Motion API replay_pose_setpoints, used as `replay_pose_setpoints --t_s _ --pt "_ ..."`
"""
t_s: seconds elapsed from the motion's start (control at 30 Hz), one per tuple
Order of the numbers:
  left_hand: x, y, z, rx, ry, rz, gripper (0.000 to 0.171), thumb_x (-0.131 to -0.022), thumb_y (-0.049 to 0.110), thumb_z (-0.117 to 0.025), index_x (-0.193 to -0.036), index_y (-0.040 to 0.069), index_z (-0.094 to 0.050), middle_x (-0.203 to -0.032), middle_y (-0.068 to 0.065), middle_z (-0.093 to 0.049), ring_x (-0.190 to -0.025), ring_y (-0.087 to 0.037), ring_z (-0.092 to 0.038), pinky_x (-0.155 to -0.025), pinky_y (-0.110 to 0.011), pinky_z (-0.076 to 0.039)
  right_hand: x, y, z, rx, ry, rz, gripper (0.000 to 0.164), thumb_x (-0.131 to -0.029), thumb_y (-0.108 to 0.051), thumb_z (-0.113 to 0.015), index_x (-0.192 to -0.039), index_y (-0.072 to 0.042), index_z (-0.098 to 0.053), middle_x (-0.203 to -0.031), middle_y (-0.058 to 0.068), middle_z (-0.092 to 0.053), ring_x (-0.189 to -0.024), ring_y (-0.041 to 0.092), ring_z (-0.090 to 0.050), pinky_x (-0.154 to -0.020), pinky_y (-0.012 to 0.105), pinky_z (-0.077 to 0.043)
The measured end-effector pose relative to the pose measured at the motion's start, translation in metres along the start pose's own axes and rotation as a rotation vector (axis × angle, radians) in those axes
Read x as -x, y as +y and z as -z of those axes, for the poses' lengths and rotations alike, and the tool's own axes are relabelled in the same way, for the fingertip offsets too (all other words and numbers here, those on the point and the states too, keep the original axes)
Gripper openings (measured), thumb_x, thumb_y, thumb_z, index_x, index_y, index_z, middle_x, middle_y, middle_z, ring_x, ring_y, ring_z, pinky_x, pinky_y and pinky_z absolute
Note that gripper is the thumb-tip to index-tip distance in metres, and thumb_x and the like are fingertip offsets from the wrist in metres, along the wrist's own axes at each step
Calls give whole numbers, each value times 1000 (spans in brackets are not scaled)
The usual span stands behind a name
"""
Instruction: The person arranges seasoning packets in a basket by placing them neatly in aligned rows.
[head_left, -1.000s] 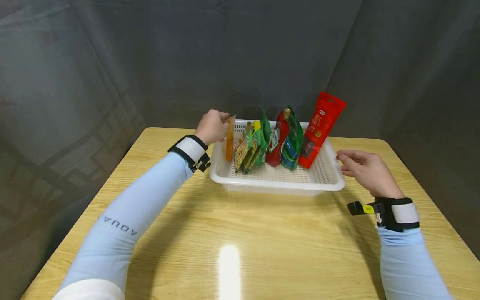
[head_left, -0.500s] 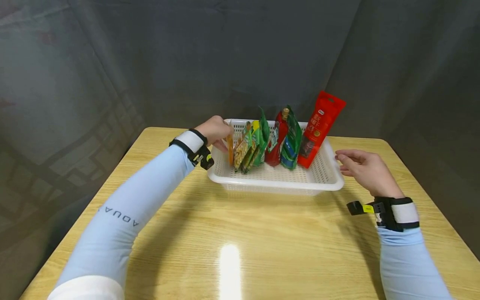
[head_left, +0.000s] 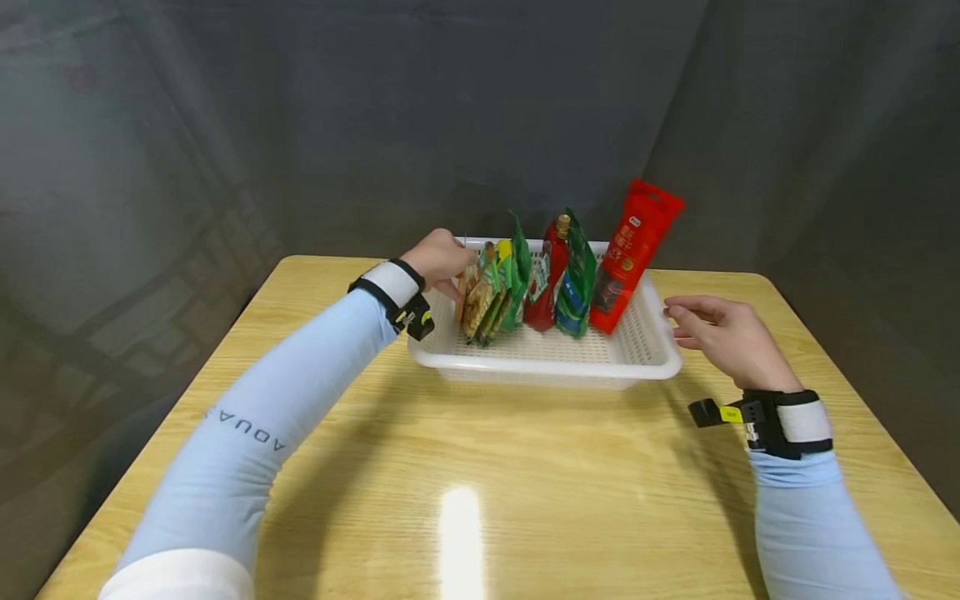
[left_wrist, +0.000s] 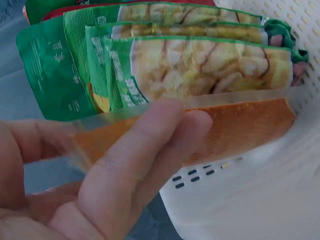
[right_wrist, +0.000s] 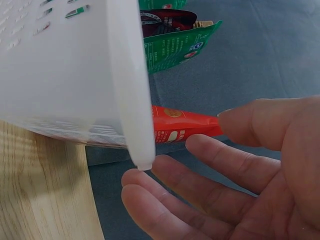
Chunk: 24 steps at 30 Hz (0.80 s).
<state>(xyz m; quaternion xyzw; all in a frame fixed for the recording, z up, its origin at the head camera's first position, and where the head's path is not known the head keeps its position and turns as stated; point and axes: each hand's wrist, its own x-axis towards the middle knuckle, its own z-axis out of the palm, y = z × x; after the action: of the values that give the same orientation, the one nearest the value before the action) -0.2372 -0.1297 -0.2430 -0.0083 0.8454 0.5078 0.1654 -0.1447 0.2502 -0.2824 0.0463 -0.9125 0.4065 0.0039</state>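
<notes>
My left hand [head_left: 438, 260] is at the left end of a white plastic basket [head_left: 540, 369]. It holds a flat clear packet with orange contents [left_wrist: 245, 122]; two fingers lie along its near face and another digit reaches behind its top edge. The packet stands on edge close beside several green food packets [left_wrist: 200, 67] with printed pictures. At the basket's right rim, my right hand [head_left: 723, 333] has its fingers spread loosely, fingertips right by the rim in the right wrist view, holding nothing.
A red pouch with a gold cap [head_left: 546, 287] and a green pouch [head_left: 573, 292] stand mid-basket. A tall red packet [head_left: 633, 246] leans right, rising above the rim. The basket sits on a wooden table [head_left: 555, 467] before a dark grey curtain [head_left: 480, 108].
My left hand has moved lower and to the right, bringing the orange packet nearer the green packets. My right hand has stayed by the rim. The view has shifted slightly.
</notes>
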Motion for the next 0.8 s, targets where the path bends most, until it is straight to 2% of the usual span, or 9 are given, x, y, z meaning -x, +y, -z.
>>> replay_pose_setpoints --t_s 0.13,0.2,0.23,0.27,0.33,0.37,0.43,0.6,0.8 --pt "3 0 -1 -40 -22 -1 37 -101 22 -51 -69 11 -35 -67 -2 -31 -36 -15 -44 -77 -47 -57 0 -1 -2 -3 1 7 54 -104 -36 -49 -138 5 -52 -135 27 -53 -106 39 -63 -73 20 -55" --pt "4 0 -1 -72 -32 1 39 -101 29 -53 -70 11 -37 -73 -4 -35 -42 -19 -51 -74 -42 -59 -1 -1 -2 -4 0 11 55 -104 -37 -49 -139 5 -52 -135 28 -53 -106 39 -63 -72 20 -55" --pt "5 0 -1 -77 -34 0 36 -101 31 -54 -75 9 -45 -81 -6 -44 -49 -21 -59 -73 -41 -59 -1 -1 -2 -5 -1 11 54 -104 -36 -49 -139 5 -52 -135 28 -53 -106 39 -63 -72 19 -55" --pt "6 0 0 -83 -37 2 35 -101 34 -55 -81 6 -52 -91 -9 -50 -56 -24 -64 -72 -39 -59 -1 -1 -1 -5 0 9 53 -104 -35 -49 -139 5 -52 -135 28 -53 -106 39 -63 -72 19 -55" --pt "7 -1 0 -88 -44 10 41 -100 39 -56 -109 -1 -60 -118 -14 -54 -76 -30 -70 -73 -38 -59 -1 -1 -1 -10 -1 8 53 -104 -34 -49 -139 5 -51 -135 28 -53 -106 39 -63 -71 19 -55" --pt "8 0 0 -90 -51 12 49 -100 40 -56 -126 -1 -56 -134 -15 -49 -88 -34 -70 -74 -38 -59 -1 -1 0 -11 0 5 52 -104 -34 -50 -139 5 -51 -135 28 -53 -106 39 -63 -72 19 -55" --pt "8 0 0 -90 -61 12 64 -100 41 -56 -148 2 -40 -153 -14 -36 -104 -39 -66 -79 -40 -58 -1 0 0 -14 1 1 52 -104 -33 -50 -139 5 -51 -135 28 -53 -105 39 -63 -72 20 -55" --pt "7 1 -4 -121 -103 21 70 -100 44 -55 -152 2 -33 -155 -14 -32 -118 -38 -58 -88 -42 -54 0 1 1 -3 4 -9 56 -103 -38 -50 -140 4 -51 -135 27 -53 -105 39 -63 -75 25 -56" --pt "5 2 -6 -167 -100 28 72 -99 46 -56 -151 2 -33 -151 -14 -36 -115 -38 -59 -83 -41 -56 2 0 0 -4 3 -11 58 -102 -41 -50 -140 3 -52 -135 26 -53 -106 38 -63 -76 25 -56"
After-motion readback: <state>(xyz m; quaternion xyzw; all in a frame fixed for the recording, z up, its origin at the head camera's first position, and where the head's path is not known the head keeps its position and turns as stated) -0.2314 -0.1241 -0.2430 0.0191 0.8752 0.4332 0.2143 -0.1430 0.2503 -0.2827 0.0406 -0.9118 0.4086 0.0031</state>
